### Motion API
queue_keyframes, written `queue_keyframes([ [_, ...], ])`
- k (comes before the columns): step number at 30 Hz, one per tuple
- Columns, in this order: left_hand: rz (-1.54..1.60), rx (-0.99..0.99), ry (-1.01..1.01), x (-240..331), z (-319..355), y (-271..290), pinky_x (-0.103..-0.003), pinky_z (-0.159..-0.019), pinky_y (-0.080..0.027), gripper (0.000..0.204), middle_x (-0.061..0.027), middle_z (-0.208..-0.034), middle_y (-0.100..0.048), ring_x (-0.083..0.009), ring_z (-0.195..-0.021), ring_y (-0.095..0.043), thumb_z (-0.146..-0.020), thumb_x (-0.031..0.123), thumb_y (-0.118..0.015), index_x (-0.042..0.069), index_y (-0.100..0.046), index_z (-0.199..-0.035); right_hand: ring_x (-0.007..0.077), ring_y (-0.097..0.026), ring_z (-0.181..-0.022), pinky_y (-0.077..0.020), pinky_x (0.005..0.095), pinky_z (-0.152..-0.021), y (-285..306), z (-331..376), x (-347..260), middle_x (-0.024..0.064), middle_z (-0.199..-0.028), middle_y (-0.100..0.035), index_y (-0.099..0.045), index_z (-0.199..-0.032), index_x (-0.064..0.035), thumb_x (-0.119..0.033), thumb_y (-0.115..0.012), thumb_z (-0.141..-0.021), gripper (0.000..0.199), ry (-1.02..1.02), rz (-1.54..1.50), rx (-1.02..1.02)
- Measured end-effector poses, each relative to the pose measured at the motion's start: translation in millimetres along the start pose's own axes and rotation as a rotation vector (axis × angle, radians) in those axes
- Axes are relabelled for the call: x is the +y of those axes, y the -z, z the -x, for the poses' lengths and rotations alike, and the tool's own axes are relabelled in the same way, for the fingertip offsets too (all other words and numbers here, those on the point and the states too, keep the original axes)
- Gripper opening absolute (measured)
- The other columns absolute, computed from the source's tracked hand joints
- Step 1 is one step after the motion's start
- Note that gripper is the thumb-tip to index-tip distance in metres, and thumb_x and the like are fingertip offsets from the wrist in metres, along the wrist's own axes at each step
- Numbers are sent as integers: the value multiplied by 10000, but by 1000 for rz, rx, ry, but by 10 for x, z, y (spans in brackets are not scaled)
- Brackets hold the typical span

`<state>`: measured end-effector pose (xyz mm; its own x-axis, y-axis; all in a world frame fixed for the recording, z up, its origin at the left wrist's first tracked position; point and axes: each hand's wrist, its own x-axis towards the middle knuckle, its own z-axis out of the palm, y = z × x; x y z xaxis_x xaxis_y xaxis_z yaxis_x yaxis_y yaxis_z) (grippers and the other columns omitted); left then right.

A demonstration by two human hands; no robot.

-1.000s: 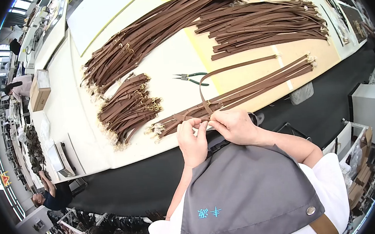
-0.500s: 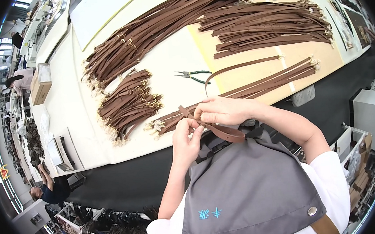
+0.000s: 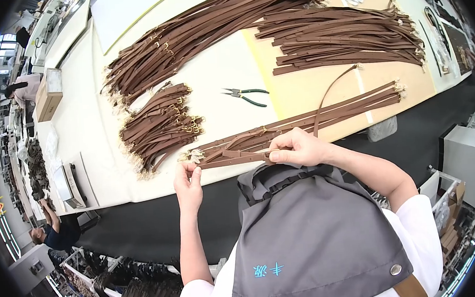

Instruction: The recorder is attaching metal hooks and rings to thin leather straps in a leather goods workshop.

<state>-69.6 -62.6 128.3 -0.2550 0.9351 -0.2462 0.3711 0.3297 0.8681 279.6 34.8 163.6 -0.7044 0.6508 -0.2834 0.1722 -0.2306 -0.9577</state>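
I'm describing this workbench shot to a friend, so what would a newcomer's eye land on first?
First, the two hands at the table's near edge: the left hand pinches one end of a brown leather strap and the right hand grips it further along. Next, the heaps of matching straps: long bundles across the far side of the table and a shorter pile with brass buckles at centre left. Green-handled pliers lie between them.

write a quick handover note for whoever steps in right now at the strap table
Left hand: fingers pinch the near end of a brown leather strap.
Right hand: grips the same strap further along; its tail loops up over the table.
Green-handled pliers lie unused mid-table.
Done: cannot tell which piles are finished.
Left: short buckle straps, long strap piles, and the row by the table edge.
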Motion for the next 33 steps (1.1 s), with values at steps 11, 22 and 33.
queue_keyframes([
  [11, -515, -312, -421, 556, -131, -334, -447, -1064, -381, 482, -144, -1220, -593, -316, -1203, -502, -854, 195, -808, 32, -575, -1244, 165, -641, -698, -497, 324, -663, 118, 107, -292, 78, -759, -714, -768, -951, -45, -356, -684, -987, 325, -121, 218, 32],
  [22, -274, -501, -255, 1043, -51, -370, -339, -692, -529, 207, -106, -804, -696, -235, -734, -665, -826, 78, -830, 13, -673, -945, 348, -669, -843, -527, 440, -745, 1764, 921, 252, 130, -828, -669, -680, -924, -75, -376, -694, -959, 303, 96, 826, 147],
  [33, -421, -615, -316, 1191, -75, -867, -386, -731, -565, 215, -130, -917, -733, -309, -826, -719, -897, 197, -759, 63, -713, -1060, 341, -669, -932, -498, 482, -865, 3845, 2272, 1155, 171, -941, -712, -711, -916, -88, -358, -641, -971, 285, -453, 1552, 691],
])
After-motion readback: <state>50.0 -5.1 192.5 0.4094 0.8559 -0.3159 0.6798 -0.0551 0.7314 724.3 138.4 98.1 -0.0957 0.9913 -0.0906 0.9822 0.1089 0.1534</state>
